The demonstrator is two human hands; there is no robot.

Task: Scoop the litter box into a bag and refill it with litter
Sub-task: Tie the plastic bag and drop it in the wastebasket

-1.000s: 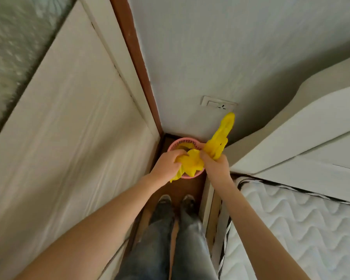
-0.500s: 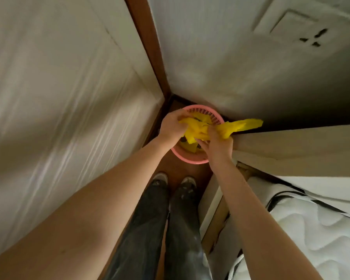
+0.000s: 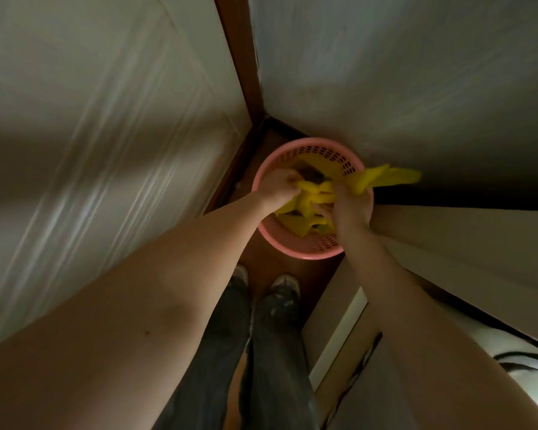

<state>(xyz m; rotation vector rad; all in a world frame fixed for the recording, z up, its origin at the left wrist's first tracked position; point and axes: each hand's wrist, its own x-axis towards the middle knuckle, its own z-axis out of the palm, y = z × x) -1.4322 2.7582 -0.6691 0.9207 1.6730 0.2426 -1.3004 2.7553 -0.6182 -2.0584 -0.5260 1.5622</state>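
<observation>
Yellow bag (image 3: 319, 195), thin and crumpled, sits bunched over the mouth of a round pink basket (image 3: 305, 248) on the floor, tucked into the corner where two pale walls meet at a brown wooden strip (image 3: 238, 54). A pale cabinet or bed frame (image 3: 448, 231) crowds in just beside the basket on the right, and the striped edge of a mattress (image 3: 522, 358) shows further down; on the left a white panel (image 3: 106, 119) hems the spot in, so the person stands in a narrow gap, grey shoes (image 3: 284, 288) and dark jeans just short of the basket. The left hand (image 3: 277, 189) grips a fold of the bag over the basket's left side, fingers curled round it. The right hand (image 3: 350, 206) clutches another bunch near the right rim, and one loose end of the plastic trails out past the rim toward the wall. Something dark lies inside the bag, too blurred to name. The basket's wall is pierced with small holes.
</observation>
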